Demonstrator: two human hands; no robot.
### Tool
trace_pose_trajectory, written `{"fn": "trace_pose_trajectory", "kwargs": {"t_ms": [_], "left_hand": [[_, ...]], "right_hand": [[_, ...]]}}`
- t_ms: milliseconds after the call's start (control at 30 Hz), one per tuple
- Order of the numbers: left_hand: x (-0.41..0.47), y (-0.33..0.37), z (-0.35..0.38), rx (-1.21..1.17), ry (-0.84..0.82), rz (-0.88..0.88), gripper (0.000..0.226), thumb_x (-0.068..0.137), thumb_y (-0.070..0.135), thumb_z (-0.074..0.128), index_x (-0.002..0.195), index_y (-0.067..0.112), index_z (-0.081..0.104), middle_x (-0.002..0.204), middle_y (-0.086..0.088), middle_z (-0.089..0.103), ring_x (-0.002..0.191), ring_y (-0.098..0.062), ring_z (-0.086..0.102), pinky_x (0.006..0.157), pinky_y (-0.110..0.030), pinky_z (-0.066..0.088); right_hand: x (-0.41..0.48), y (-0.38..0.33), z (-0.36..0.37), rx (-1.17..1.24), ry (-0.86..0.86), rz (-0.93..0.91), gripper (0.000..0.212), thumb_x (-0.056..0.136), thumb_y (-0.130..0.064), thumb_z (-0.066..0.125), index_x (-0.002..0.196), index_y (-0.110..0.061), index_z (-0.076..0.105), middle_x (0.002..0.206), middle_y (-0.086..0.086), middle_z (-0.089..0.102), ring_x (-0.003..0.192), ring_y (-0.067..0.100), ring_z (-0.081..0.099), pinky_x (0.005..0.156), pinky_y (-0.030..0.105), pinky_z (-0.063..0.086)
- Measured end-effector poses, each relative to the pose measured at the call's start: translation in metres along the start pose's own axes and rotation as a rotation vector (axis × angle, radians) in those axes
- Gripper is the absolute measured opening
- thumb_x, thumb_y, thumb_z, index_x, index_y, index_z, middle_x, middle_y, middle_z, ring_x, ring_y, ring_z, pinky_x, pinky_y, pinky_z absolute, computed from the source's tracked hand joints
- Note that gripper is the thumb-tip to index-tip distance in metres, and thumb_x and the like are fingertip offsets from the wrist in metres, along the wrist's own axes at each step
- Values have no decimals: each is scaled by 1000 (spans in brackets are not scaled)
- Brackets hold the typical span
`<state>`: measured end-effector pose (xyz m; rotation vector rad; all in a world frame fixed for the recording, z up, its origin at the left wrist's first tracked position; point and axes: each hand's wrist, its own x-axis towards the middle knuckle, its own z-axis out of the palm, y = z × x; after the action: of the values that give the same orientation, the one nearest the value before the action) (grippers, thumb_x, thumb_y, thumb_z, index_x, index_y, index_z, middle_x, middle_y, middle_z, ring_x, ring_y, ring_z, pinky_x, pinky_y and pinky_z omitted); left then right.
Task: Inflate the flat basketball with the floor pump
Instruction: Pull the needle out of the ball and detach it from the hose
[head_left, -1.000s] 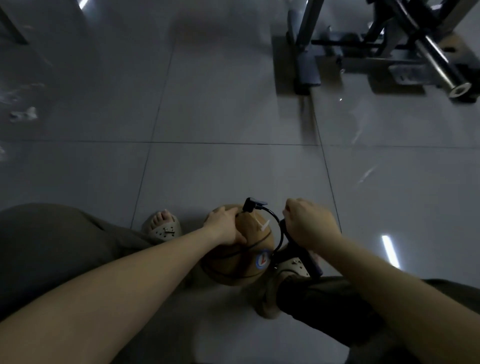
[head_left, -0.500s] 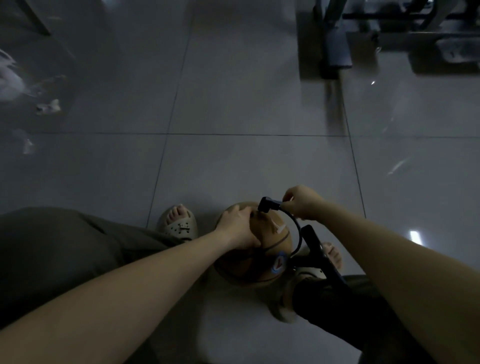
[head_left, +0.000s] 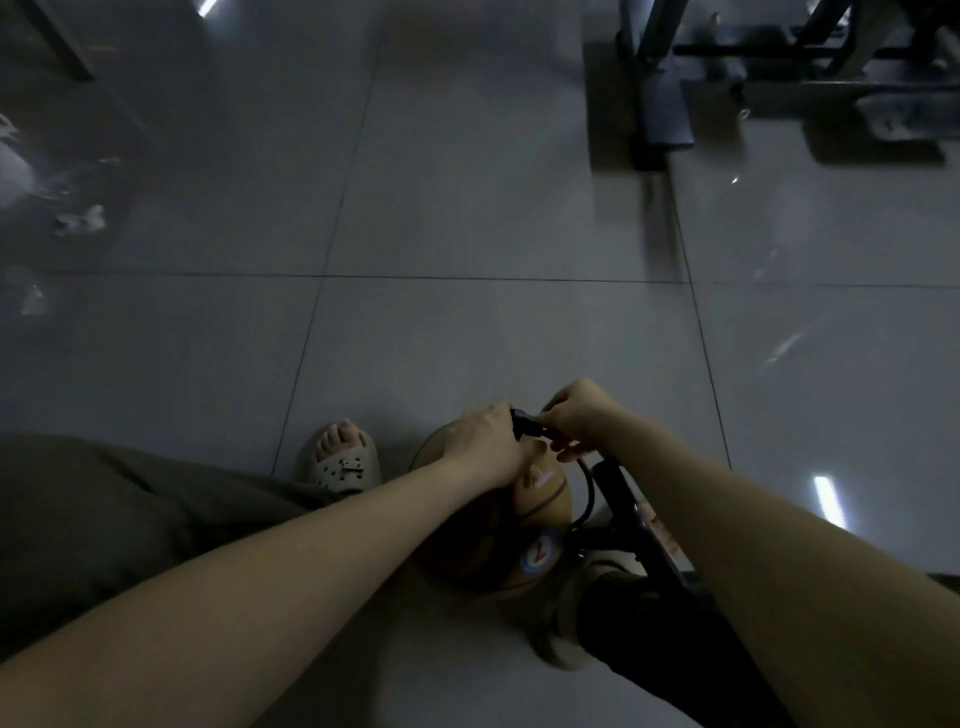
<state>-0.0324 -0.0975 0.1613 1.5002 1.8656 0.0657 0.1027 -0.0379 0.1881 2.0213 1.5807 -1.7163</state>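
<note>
An orange-brown basketball (head_left: 540, 514) with a round blue logo sits on the floor between my feet. My left hand (head_left: 480, 447) lies curled over the ball's top and holds it still. My right hand (head_left: 574, 413) pinches the black hose head (head_left: 525, 423) at the top of the ball, right next to my left hand. The black hose (head_left: 586, 493) loops down from the head to the floor pump (head_left: 631, 525), which stands just right of the ball, partly hidden by my right forearm. The valve itself is covered by my hands.
My sandalled left foot (head_left: 340, 460) stands left of the ball; my right foot (head_left: 558, 621) is beside the pump. Grey glossy floor tiles (head_left: 467, 208) stretch ahead. A metal exercise frame (head_left: 779, 78) occupies the far right. Small white scraps (head_left: 80, 221) lie far left.
My right hand left the pump's handle area, rose to the hose head and now pinches it at the ball's top. My left hand stayed on the ball. The camera tilted slightly.
</note>
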Motion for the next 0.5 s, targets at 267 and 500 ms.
{"fn": "trace_pose_trajectory", "kwargs": {"t_ms": [267, 500], "left_hand": [[25, 15, 14, -159, -20, 6, 38, 90, 33, 64, 119, 15, 47, 108, -9, 61, 99, -31, 60, 79, -37, 48], [36, 12, 21, 116, 15, 121, 33, 94, 41, 54, 120, 24, 63, 117, -8, 66, 111, -33, 59, 89, -39, 42]], "right_hand": [[13, 11, -13, 202, 40, 93, 18, 94, -3, 61, 106, 11, 65, 92, 23, 68, 68, 24, 64, 64, 39, 63], [30, 25, -25, 225, 26, 120, 28, 88, -26, 70, 88, -1, 56, 66, 11, 55, 49, 20, 48, 46, 25, 42]]}}
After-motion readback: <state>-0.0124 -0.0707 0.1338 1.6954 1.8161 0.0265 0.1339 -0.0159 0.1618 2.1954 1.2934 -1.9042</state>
